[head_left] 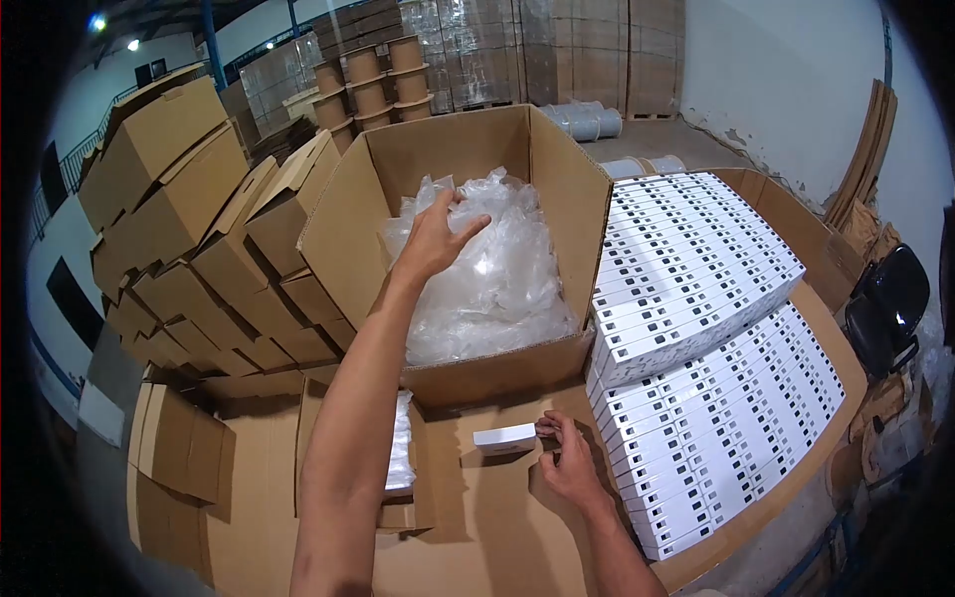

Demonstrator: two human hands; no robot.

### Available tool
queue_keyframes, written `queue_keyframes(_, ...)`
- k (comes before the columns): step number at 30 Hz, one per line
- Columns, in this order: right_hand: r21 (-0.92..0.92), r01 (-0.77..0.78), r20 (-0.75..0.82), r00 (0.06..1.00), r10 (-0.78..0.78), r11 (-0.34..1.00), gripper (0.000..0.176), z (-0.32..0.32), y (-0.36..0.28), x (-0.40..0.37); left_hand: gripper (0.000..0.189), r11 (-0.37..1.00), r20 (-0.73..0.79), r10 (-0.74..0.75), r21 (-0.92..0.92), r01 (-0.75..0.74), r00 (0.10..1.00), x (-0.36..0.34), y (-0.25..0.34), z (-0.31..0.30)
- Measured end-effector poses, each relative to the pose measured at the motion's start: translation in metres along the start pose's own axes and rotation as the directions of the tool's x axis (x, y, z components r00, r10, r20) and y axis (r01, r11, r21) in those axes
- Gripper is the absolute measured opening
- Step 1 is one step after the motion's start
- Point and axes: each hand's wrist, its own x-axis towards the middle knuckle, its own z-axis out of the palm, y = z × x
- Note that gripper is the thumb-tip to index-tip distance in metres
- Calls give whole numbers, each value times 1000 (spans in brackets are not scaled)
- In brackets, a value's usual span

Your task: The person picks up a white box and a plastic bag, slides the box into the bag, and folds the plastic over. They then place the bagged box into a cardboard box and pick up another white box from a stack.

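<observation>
My left hand reaches over a large open carton heaped with clear plastic bags. Its thumb stands apart from the fingers, whose tips meet the top of the heap; no bag shows clearly in its grasp. Below the carton, a small white box sits on its side at the cardboard work surface. At the right end of this box is my right hand, fingers bent with their tips against or just beside it. A gap separates its thumb from the fingers.
Tight rows of white boxes are stacked to the right in two levels. Left of centre, a smaller open carton contains white items, partly behind my left forearm. Brown cartons pile up at the left; a black chair stands far right.
</observation>
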Motion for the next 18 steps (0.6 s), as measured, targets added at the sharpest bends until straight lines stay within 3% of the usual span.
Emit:
queue_keyframes(1,3,-2,1,1000,2,1000,62,0,1,0,38,998,-43,47,-32,-48,998,-1,-3,5)
queue_keyframes(4,-4,-8,8,1000,8,1000,63,-1,-2,1,32,990,114,122,51,-128,986,-2,-12,5)
queue_keyframes(7,-18,-6,12,1000,6,1000,63,0,-1,0,27,982,163,187,4,-190,969,-1,-15,5)
queue_keyframes(10,-27,3,6,1000,-3,1000,62,0,0,0,27,976,179,198,53,-210,964,3,-10,4)
queue_keyframes(13,-6,-13,8,1000,14,1000,62,0,-2,0,27,939,105,312,116,-324,944,8,-7,2)
queue_keyframes(16,-7,-12,10,1000,12,1000,61,-1,-2,0,31,927,204,200,278,-253,958,18,-1,-2)
queue_keyframes(18,-13,-8,8,1000,8,1000,61,-1,-1,0,39,957,272,-3,280,-76,962,21,9,-6)
